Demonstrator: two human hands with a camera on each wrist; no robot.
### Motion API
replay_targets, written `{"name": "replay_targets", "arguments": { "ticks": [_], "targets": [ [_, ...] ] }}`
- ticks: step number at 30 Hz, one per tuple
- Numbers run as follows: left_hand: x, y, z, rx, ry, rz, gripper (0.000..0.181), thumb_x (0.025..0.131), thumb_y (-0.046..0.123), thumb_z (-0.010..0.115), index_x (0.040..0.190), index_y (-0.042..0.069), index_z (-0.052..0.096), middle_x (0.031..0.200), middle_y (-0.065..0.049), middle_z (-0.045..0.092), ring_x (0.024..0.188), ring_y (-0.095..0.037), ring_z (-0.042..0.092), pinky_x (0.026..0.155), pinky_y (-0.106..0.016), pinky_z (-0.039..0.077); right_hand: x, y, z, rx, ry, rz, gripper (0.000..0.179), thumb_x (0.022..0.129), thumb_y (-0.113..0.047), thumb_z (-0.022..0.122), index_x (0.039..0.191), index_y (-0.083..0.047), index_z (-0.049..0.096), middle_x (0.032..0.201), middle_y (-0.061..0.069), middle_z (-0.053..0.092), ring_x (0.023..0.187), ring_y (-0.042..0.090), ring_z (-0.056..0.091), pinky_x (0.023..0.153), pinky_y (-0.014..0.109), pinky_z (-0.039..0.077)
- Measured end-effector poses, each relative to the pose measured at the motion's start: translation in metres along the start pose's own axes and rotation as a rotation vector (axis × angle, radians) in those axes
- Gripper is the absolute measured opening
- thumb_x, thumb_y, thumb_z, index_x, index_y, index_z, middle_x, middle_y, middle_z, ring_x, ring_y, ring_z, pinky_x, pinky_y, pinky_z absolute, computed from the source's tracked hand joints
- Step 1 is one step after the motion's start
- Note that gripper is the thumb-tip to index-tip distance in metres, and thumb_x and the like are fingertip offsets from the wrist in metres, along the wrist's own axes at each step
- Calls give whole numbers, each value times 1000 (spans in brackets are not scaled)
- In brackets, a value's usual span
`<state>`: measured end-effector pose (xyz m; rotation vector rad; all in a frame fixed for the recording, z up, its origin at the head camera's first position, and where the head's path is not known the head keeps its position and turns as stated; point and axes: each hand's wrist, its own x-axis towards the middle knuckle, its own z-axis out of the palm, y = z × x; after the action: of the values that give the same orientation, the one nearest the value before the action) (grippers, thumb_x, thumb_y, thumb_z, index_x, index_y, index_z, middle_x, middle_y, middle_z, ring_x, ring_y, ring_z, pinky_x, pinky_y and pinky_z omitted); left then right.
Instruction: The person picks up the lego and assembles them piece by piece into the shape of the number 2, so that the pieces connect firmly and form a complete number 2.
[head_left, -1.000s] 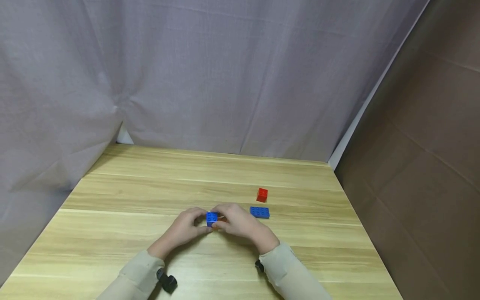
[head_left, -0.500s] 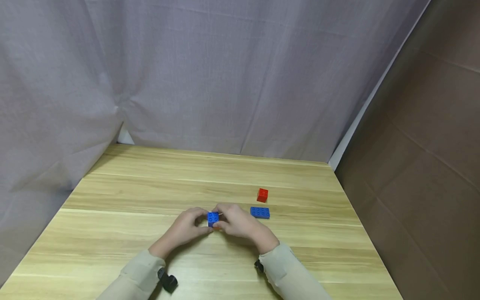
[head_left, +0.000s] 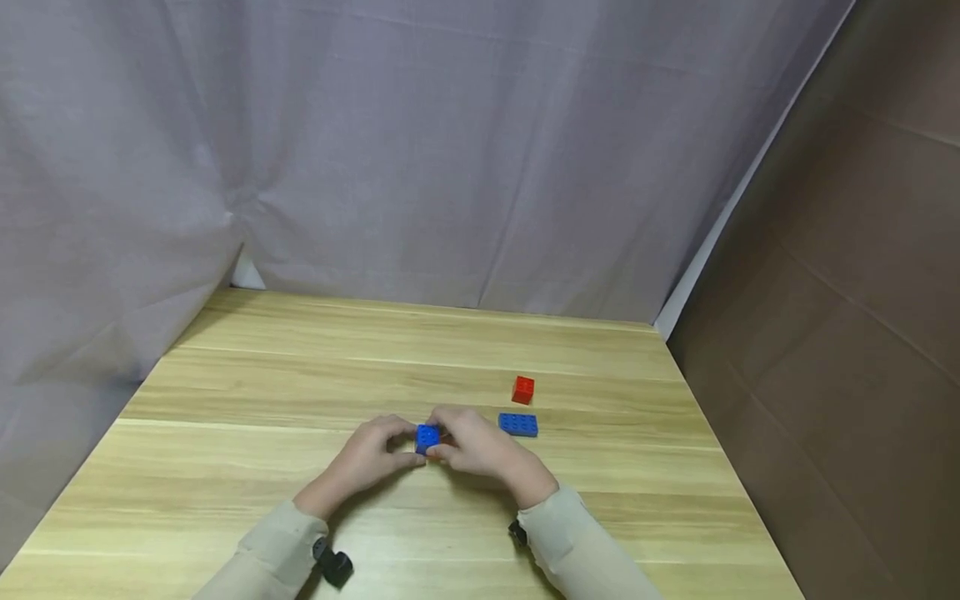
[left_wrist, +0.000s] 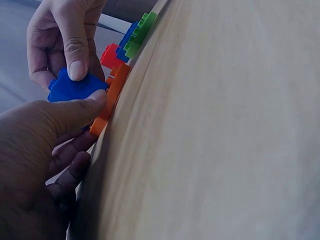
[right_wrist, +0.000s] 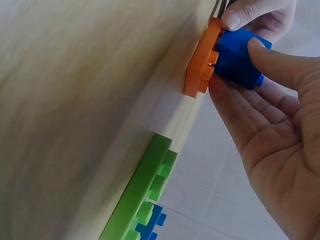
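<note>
1. The blue block (right_wrist: 236,59) I pinch in my right hand (head_left: 476,448) is squarish, taller than the orange piece, with four studs on top.
2. The orange brick (right_wrist: 200,62) beneath it is low and longer, studs upward, low at the worktop (head_left: 420,533); my left hand (head_left: 366,457) reaches its end.
3. The block sits over that end, leaving other orange studs uncovered; I can't tell whether it is fully seated.

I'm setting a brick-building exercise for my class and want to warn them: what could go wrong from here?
The blue block may not be seated squarely on the orange brick; the left hand and right hand hide part of the joint. Uneven pressure could tip the orange brick, which extends past the blue block. The left thumb, close to the joint, might get pinched.
</note>
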<state>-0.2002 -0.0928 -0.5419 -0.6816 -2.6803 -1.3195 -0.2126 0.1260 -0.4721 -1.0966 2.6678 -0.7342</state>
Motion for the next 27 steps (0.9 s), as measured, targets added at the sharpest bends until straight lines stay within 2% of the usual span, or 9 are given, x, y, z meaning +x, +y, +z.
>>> {"name": "replay_targets", "arguments": {
  "ticks": [7,17,22,27],
  "targets": [
    [1,-1,-1,-2,2,-4,34,77,33,88,108,21,77,105,11,72,99,-11,65,89,-39,55,1,0,0,-18,-1,-44,19,96,-18,71,113,-13,64,103,-6,67,94,6,64,83,18,55],
    [1,0,-1,-8,-9,-35,34,78,36,87,108,22,77,106,11,72,98,-11,65,89,-40,55,2,1,1,-25,-25,-25,19,97,-19,69,115,-15,63,103,-8,68,92,3,62,81,18,55],
    [2,1,-1,-12,-17,-69,34,76,36,88,106,23,78,106,12,72,96,-9,64,87,-36,55,4,2,1,-22,-20,-32,19,96,-19,71,113,-15,64,99,-8,67,88,3,62,78,17,54],
    [2,0,-1,-13,-19,-76,34,75,36,89,105,24,78,104,13,72,93,-7,63,85,-33,54,5,3,1,-25,-24,-17,21,95,-22,73,113,-16,64,96,-9,66,82,4,59,74,17,53]
  ]
}}
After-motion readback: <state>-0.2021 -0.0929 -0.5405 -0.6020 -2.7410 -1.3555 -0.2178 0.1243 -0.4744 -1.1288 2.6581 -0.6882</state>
